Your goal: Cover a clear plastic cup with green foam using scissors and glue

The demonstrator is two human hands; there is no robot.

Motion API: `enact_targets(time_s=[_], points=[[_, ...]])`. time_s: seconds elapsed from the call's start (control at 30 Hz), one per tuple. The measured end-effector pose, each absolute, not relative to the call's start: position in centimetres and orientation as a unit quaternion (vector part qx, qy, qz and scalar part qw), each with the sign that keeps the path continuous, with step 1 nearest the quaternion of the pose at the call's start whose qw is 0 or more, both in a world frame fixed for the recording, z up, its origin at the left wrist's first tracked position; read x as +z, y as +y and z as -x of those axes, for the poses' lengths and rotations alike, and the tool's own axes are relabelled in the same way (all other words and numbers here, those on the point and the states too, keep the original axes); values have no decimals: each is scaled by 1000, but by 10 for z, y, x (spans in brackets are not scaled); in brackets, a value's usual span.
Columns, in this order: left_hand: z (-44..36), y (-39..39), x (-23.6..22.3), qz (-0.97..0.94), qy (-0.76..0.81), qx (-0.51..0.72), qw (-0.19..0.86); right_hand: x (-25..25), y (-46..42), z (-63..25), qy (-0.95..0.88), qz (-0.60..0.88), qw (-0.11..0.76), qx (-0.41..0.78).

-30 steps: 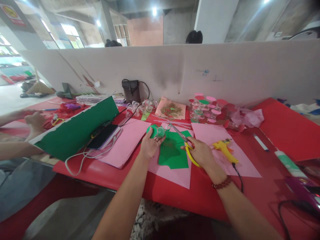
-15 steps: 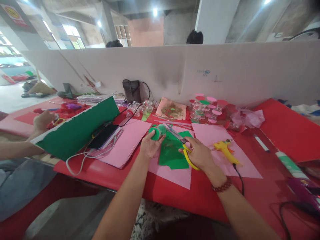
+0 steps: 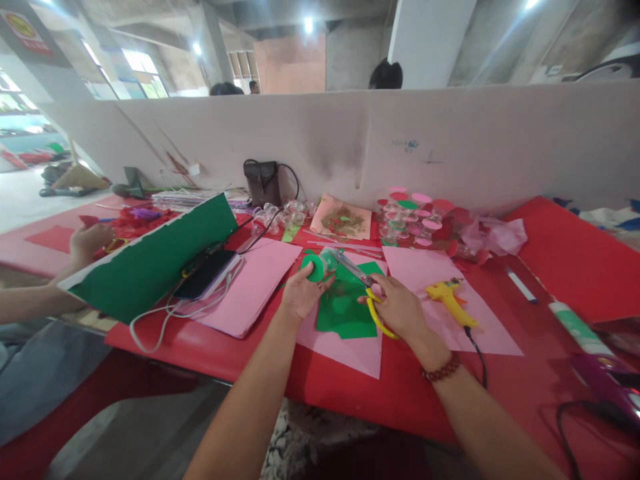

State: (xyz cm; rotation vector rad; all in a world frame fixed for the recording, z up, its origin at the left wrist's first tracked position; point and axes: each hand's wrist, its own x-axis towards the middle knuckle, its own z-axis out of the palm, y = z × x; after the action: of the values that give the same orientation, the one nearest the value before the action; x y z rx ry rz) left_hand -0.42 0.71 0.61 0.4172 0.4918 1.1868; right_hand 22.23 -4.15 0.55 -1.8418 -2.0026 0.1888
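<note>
My left hand (image 3: 301, 293) grips a small clear plastic cup-like piece (image 3: 330, 260) with a round green disc (image 3: 313, 267) on its near end. In my right hand (image 3: 399, 303) is a pair of scissors (image 3: 373, 293) with yellow handles, my fingers through the loops. The blades point left, and their tips reach the far end of the clear piece; whether they touch it I cannot tell. Below both hands lies a green sheet (image 3: 349, 313) on top of a pink sheet (image 3: 357, 359).
A yellow glue gun (image 3: 453, 303) lies on pink paper at right, beside a marker (image 3: 521, 286) and a green-and-white tube (image 3: 580, 328). Clear pieces with coloured discs (image 3: 413, 217) are stacked behind. On the left are a phone (image 3: 206, 275), a green board (image 3: 160, 263) and a co-worker's hand (image 3: 90, 239).
The scissors have moved left and their blades have come together near the clear piece. My left hand has turned the green disc to face me more. The co-worker's hand has shifted.
</note>
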Motion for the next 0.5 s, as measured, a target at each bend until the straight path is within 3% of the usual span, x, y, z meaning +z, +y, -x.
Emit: enact_targets(time_s=[0.5], points=[[-1,4,6,-206,232,538,784,8,-44,-223,-726,654,210,33]])
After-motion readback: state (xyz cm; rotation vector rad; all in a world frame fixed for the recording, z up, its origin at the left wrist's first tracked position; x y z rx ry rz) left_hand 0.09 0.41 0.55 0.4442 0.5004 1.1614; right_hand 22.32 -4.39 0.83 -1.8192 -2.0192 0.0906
